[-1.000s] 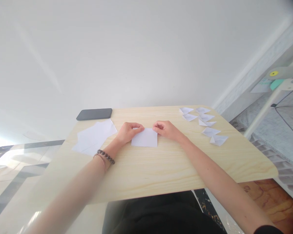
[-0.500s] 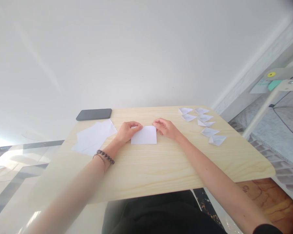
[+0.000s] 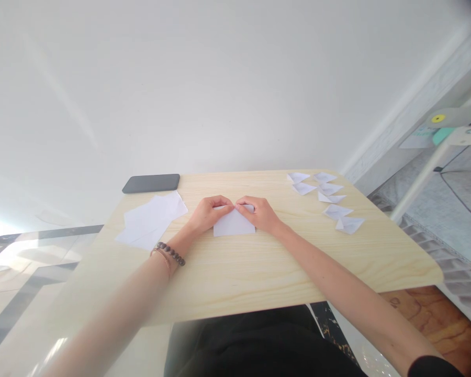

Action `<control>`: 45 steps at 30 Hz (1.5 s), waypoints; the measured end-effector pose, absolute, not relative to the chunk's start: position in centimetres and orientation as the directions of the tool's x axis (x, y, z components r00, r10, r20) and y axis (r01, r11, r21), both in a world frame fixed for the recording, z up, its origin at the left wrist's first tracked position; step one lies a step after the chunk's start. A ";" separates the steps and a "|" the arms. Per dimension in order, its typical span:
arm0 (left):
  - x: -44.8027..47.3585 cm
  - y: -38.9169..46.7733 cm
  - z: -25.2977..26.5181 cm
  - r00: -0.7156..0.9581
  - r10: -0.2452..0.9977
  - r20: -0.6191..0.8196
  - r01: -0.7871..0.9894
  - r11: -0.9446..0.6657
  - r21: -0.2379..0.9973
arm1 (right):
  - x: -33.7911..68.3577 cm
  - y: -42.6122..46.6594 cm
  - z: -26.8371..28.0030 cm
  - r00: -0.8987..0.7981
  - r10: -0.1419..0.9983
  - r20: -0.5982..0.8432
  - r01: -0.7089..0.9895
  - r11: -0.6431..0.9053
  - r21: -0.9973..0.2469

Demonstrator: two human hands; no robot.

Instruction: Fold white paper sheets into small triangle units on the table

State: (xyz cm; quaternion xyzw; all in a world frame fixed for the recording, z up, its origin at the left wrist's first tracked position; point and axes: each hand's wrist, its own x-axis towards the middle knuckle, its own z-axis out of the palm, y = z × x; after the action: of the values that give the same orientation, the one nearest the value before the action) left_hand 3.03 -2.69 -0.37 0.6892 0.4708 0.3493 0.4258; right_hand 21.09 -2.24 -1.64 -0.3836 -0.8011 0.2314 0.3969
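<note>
A small white sheet of paper (image 3: pixel 234 225), rectangular in outline, is held just above or against the tabletop in front of me. My left hand (image 3: pixel 212 212) pinches its far edge, thumb on the near side and fingers behind. Close beside it, my right hand (image 3: pixel 256 212) pinches the same far edge, the two thumb tips almost meeting at the middle. Fingers of both hands cover the paper's upper corners. Whether the paper is doubled over cannot be made out.
Loose white sheets (image 3: pixel 151 220) overlap on the left of the wooden table (image 3: pixel 235 283). Behind them lies a dark phone (image 3: pixel 151 183). Several folded white paper pieces (image 3: pixel 337 211) stand in rows at the far right. A pale wall (image 3: pixel 235 94) rises behind the table.
My right hand has moved left from the paper's right corner to the middle of its far edge, beside my left thumb. The paper has shifted slightly right and nearer.
</note>
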 end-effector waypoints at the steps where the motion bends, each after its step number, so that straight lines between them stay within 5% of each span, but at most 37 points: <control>1: 3.0 -2.7 -0.4 0.314 0.946 0.083 0.349 -0.196 0.916 | 21.1 -2.2 -1.6 -0.392 0.797 0.460 0.430 0.601 -0.674; 16: 2.7 -2.3 -0.5 0.256 0.966 0.037 0.364 -0.131 0.922 | 22.3 -2.1 -0.6 -0.405 0.851 0.335 0.463 0.507 -0.727; 33: 1.8 -1.9 -0.2 0.417 0.908 -0.042 0.238 -0.064 0.969 | 24.4 -1.7 -0.6 -0.313 0.931 0.188 0.506 0.331 -0.796; 45: 2.5 -2.4 0.4 0.368 0.930 -0.009 0.158 -0.053 0.986 | 22.7 -2.3 -0.6 -0.359 0.883 0.303 0.492 0.454 -0.742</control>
State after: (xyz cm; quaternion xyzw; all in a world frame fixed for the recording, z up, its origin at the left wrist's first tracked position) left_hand 2.51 -2.41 0.38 0.6299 0.4317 0.3602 0.5358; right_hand 22.73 -2.31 -0.59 -0.4429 -0.7764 0.2768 0.3529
